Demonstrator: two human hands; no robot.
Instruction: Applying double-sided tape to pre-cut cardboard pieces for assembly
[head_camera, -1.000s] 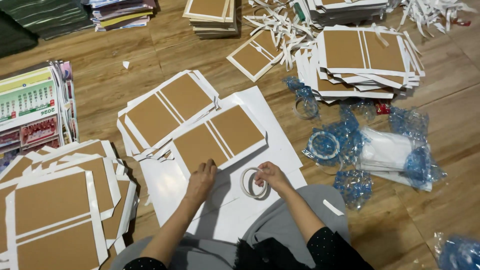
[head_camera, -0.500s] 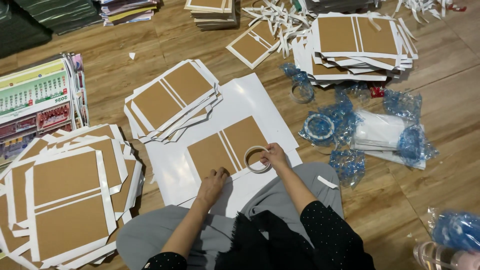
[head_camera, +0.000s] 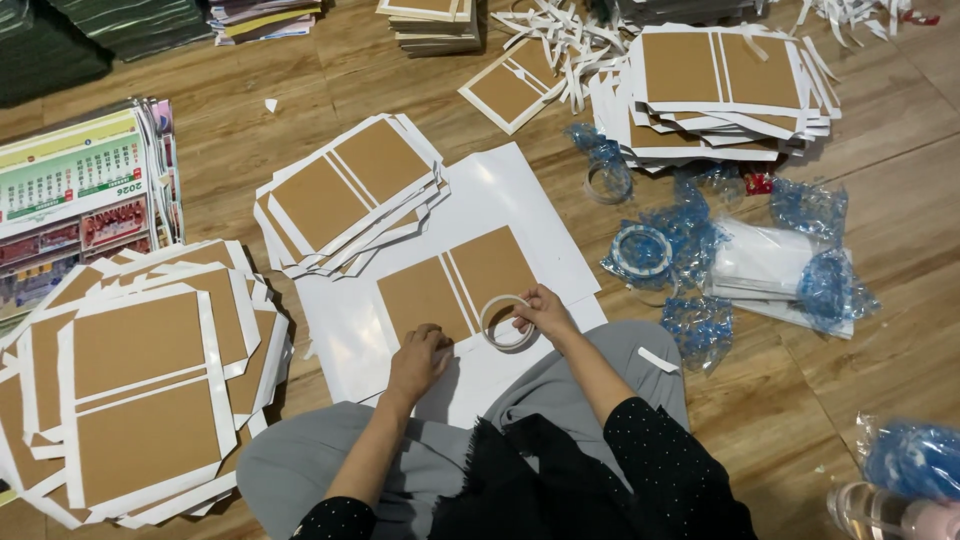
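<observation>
A large white sheet (head_camera: 500, 190) lies on the wooden floor in front of my knees, with two brown cardboard panels (head_camera: 455, 285) laid on it side by side. My right hand (head_camera: 545, 312) grips a white roll of tape (head_camera: 505, 322) at the lower right corner of the panels. My left hand (head_camera: 418, 360) presses flat on the sheet just below the left panel, fingers together.
A stack of finished brown-and-white boards (head_camera: 345, 190) sits behind the sheet, a bigger pile (head_camera: 140, 370) to my left, another pile (head_camera: 725, 85) at the back right. Blue plastic wrappers with tape rolls (head_camera: 640, 250) lie to the right. Printed calendars (head_camera: 75, 200) are stacked at far left.
The view has shifted, and the sheet with the panels now lies closer. My right hand has kept the tape roll at the panels' lower corner. My left hand stays pressed on the sheet.
</observation>
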